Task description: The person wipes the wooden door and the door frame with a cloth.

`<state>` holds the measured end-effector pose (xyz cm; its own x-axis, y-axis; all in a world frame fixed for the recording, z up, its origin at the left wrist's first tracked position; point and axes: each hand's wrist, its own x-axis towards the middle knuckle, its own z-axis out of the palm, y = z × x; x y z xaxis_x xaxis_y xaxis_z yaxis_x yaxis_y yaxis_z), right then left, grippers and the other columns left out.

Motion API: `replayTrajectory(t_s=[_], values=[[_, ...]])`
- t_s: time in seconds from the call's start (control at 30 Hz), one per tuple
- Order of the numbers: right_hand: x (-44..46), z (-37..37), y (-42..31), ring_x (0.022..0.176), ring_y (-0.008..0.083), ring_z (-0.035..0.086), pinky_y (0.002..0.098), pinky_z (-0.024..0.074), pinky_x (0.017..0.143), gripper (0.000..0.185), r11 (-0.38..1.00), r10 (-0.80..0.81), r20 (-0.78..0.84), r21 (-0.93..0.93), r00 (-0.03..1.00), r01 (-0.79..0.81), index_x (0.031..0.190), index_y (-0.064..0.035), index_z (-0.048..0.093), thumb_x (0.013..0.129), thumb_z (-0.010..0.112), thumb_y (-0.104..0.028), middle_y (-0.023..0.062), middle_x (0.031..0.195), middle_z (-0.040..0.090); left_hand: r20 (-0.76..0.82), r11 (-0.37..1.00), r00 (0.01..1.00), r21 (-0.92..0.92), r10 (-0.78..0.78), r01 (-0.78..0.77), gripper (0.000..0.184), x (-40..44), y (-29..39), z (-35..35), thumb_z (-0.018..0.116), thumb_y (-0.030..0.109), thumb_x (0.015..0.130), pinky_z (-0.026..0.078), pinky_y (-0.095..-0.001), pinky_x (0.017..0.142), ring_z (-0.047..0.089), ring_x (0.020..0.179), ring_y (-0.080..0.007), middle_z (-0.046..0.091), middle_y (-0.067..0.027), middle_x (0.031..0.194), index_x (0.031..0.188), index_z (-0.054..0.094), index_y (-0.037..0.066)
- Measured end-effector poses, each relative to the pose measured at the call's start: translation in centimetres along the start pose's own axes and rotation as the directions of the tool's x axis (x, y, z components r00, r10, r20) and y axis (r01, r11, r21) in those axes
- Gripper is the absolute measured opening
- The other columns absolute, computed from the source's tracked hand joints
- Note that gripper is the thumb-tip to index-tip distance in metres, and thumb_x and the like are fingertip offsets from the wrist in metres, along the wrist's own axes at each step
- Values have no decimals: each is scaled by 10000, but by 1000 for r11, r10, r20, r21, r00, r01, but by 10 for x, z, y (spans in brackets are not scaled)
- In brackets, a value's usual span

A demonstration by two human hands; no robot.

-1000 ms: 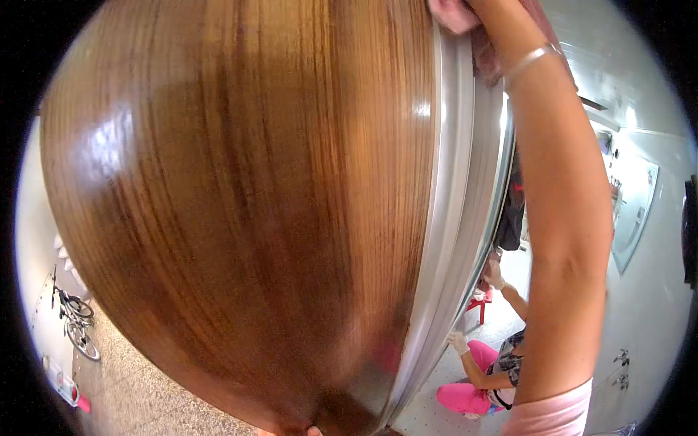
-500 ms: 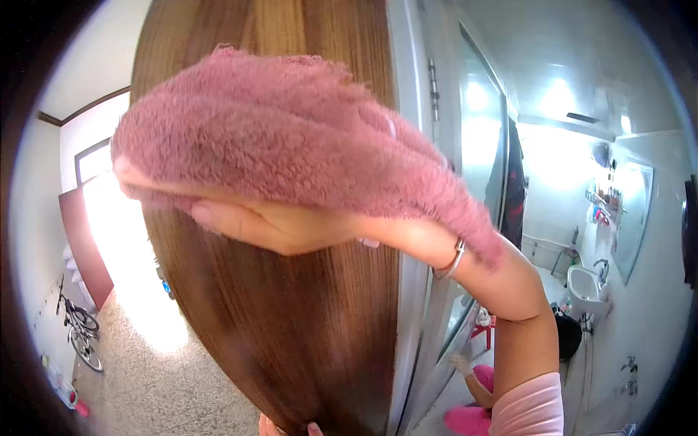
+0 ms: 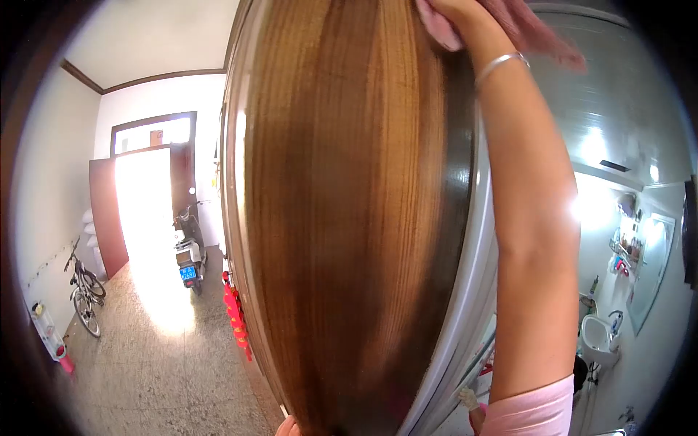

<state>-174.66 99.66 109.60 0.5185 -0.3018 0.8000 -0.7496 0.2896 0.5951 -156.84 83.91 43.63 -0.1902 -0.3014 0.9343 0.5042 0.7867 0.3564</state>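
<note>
A brown wood-grain door panel fills the middle of the head view, close to me. My right hand is at the panel's upper right, partly cut off by the top of the frame. It is closed on a fluffy pink cloth, which drapes over the wrist side and also shows beneath the hand against the panel. A silver bangle circles that wrist. Of my left hand, only a small part shows at the bottom edge, beside the panel's lower left edge; its grip is hidden.
Left, a room holds a bicycle, a scooter and a bright open doorway. Red hanging decorations are beside the panel. Right, a bathroom has a sink and mirror. Another person's hand shows low down.
My right hand has moved up and right with the pink cloth, from across the panel's middle to its top right corner. The view has shifted, and less of my left hand shows.
</note>
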Motion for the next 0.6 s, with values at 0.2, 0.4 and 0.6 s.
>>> replayTrajectory(t_s=[0.2,0.4,0.6], values=[[-77,-33,-24,1409,265,268,328,194,1158,556,964,249,17,94,968,-249,1472,23,184,1023,318,-277,177,1532,246,259,989,955,41,-147,142,722,-5,2,-10,663,238,839,268,-494,1063,364,1260,-374,317,-243,1420,1420,298,13],[-177,-36,-117,1401,300,280,319,225,1127,588,914,393,4,-107,919,-391,1486,-17,181,1019,333,-340,237,1487,313,171,979,969,-69,-177,191,752,-16,-3,0,640,338,870,283,-501,1057,358,1277,-364,246,-163,1499,1439,256,34],[-335,-21,-267,1388,403,268,452,226,1129,605,761,648,79,-103,758,-640,1500,-45,187,980,413,-254,269,1501,251,267,992,959,111,-93,65,626,-17,-11,-4,477,331,974,271,-506,1003,252,1285,-341,239,-193,1370,1398,168,-10]])
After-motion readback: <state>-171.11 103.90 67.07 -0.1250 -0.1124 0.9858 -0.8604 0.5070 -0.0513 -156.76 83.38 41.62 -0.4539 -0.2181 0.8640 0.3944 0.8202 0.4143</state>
